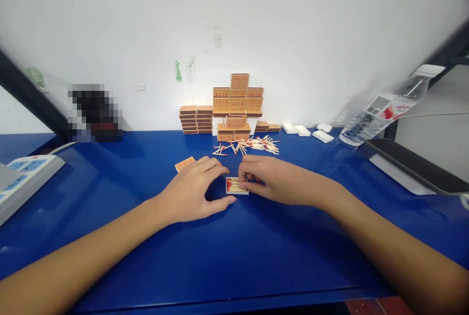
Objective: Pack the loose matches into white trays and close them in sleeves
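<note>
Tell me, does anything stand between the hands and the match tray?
Nothing visible does. The fingers of the right hand touch the tray at its right end, and the left hand lies close at its left end.

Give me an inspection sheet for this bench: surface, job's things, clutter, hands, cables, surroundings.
Surface: blue tabletop.
Job's things: small white tray of red-tipped matches between the hands; loose match pile behind it; orange cardboard sleeve lying flat.
Clutter: stacked orange matchboxes, white trays, clear plastic water bottle.
Hands: left hand open beside the tray; right hand pinching its right end.
Cables: white power strip with cord, far left.
Surroundings: white wall.
</note>
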`<state>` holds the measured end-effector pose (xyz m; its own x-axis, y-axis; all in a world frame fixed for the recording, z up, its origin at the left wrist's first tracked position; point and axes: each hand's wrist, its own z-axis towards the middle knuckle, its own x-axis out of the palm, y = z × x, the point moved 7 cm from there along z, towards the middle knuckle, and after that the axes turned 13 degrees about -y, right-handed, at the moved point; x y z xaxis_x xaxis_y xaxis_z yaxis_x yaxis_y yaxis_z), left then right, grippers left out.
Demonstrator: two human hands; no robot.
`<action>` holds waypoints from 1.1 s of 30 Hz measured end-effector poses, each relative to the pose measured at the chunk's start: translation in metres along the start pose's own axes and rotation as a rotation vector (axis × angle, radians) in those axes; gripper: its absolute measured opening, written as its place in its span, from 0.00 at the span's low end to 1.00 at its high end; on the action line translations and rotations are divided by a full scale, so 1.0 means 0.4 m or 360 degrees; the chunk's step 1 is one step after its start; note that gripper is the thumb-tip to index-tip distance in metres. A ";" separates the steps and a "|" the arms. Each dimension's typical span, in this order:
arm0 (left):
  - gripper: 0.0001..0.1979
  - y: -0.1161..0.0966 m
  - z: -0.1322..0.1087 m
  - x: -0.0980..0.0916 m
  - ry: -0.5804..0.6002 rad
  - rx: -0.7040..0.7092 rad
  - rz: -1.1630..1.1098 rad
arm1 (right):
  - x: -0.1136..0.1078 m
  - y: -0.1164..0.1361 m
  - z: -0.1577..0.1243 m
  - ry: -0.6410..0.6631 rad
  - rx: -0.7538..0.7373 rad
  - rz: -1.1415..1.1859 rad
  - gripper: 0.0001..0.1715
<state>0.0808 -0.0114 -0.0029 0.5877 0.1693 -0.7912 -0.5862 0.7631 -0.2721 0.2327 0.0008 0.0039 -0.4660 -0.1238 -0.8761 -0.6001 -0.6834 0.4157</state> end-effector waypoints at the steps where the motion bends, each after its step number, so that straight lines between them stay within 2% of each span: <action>1: 0.21 0.001 -0.001 0.003 0.0015 -0.0003 -0.0008 | 0.000 0.002 0.001 -0.0005 -0.0006 0.0008 0.07; 7: 0.11 0.001 0.001 0.012 0.0040 -0.0015 -0.0088 | 0.006 0.010 0.014 -0.0243 -0.0042 0.0067 0.06; 12: 0.10 -0.004 0.001 0.013 0.0035 -0.0045 -0.0162 | 0.032 0.012 0.020 -0.0193 0.0048 0.0162 0.04; 19: 0.10 0.001 0.000 0.013 0.0042 -0.0027 -0.0137 | 0.037 0.008 0.011 -0.0093 0.0030 0.0133 0.07; 25: 0.12 0.000 -0.003 0.015 0.0051 -0.0003 -0.0078 | 0.016 -0.002 0.014 -0.0206 -0.0022 0.0092 0.07; 29: 0.20 0.008 0.013 -0.016 0.0068 0.0111 0.0072 | -0.025 -0.024 0.015 -0.0336 -0.0010 0.0002 0.08; 31: 0.24 0.029 0.027 -0.051 0.0070 0.0140 0.0174 | -0.031 -0.032 0.010 -0.0252 0.0009 0.0052 0.11; 33: 0.23 0.069 0.037 -0.080 0.0177 0.0036 0.0217 | -0.022 -0.035 0.002 -0.0080 0.0048 0.0141 0.23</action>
<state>0.0542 0.0136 0.0230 0.4374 0.2031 -0.8760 -0.6427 0.7520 -0.1466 0.2448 0.0121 0.0058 -0.5496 -0.1458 -0.8226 -0.5743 -0.6492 0.4988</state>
